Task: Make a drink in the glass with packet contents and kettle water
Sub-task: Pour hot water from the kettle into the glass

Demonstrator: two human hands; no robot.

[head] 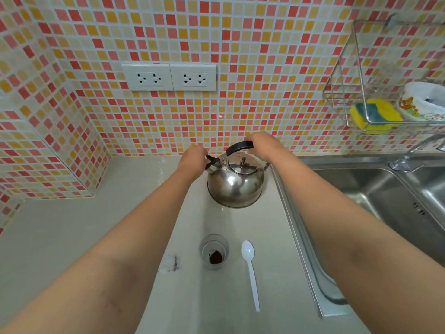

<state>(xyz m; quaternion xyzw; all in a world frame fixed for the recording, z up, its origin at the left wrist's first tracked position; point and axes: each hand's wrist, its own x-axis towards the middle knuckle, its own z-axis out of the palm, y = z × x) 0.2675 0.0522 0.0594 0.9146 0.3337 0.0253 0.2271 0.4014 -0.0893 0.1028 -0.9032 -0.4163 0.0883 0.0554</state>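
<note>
While the glass (214, 252) stands on the desk (72, 237) with dark powder in it, awaiting water, the kettle (235, 180) sits beyond it. Right hand (263, 143) curls round the handle; left hand (194, 159) pinches the spout cap, probably to open it. Spoon (250, 268) lies right of the glass; nothing between glass and kettle.

Both arms reach forward, left hand (192, 158) and right hand (262, 143) curled closed.

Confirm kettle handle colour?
Black. The kettle handle arches over the shiny steel kettle; it shows best in the head view, the only one.
</note>
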